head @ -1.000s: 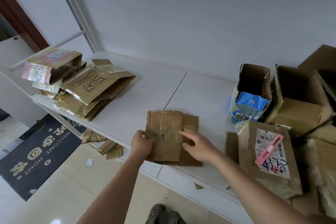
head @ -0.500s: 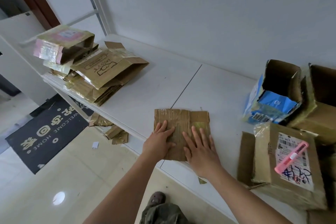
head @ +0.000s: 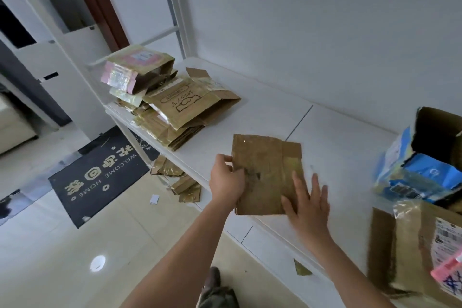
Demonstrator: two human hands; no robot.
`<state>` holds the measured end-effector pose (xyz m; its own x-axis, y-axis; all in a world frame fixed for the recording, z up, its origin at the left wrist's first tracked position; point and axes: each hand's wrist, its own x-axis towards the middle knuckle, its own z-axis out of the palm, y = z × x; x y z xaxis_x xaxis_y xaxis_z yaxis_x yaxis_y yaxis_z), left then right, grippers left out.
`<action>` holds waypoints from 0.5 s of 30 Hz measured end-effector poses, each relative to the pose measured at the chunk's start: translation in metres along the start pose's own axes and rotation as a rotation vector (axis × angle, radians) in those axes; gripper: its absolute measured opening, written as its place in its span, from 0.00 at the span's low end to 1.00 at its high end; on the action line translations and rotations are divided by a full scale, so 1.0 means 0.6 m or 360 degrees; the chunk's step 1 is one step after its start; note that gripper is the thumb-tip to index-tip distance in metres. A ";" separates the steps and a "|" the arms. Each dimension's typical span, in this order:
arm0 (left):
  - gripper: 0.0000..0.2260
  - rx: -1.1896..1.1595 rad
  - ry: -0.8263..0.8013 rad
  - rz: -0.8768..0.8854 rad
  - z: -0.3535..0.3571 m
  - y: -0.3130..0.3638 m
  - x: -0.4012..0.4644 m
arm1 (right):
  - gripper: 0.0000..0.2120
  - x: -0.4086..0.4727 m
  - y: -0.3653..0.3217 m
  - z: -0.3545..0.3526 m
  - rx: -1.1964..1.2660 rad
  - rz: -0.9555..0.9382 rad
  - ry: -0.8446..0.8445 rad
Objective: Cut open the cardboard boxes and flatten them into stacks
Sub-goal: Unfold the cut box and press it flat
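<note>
Two hands frame one flattened box (head: pixel 265 172) at the near edge of the shelf (head: pixel 275 112). My left hand (head: pixel 226 181) pinches its left edge; my right hand (head: pixel 308 199), fingers spread, lies flat beside its right side. Its long axis runs away from me. I judge the stack (head: pixel 175 112), up-left and well apart, favours the left hand.

Left hand (head: pixel 226 182) now grips flattened box (head: pixel 265 172), lifting
</note>
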<state>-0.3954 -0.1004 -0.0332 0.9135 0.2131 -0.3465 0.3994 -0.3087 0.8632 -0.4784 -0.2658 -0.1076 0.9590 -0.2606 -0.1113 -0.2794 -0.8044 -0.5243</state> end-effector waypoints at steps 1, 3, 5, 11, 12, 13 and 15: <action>0.10 -0.0130 0.0058 -0.0020 -0.014 0.012 0.008 | 0.33 0.008 -0.031 -0.004 0.0217 0.0044 0.0145; 0.10 -0.0409 0.0116 -0.0081 -0.044 0.032 0.027 | 0.33 0.023 -0.100 -0.017 0.0715 0.0101 0.0308; 0.10 -0.0536 0.0102 -0.0083 -0.078 0.047 0.054 | 0.34 0.047 -0.160 -0.027 0.1057 0.0136 0.0381; 0.22 -0.0555 0.0081 0.0170 -0.210 0.079 0.173 | 0.22 0.150 -0.322 -0.007 0.0977 -0.0068 0.0698; 0.26 -0.0494 0.0102 0.0271 -0.238 0.086 0.195 | 0.20 0.171 -0.357 -0.001 0.0949 -0.0113 0.0719; 0.28 -0.0412 0.0133 0.0363 -0.266 0.095 0.221 | 0.19 0.193 -0.392 0.006 0.0930 -0.0164 0.0743; 0.25 -0.0273 0.0172 0.0470 -0.327 0.113 0.276 | 0.18 0.240 -0.468 0.017 0.0900 -0.0282 0.0775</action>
<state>-0.2319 0.0958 0.0396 0.9706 0.2373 -0.0397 0.0920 -0.2137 0.9726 -0.2611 -0.0719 0.0147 0.8216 -0.4644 0.3306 0.0690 -0.4948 -0.8663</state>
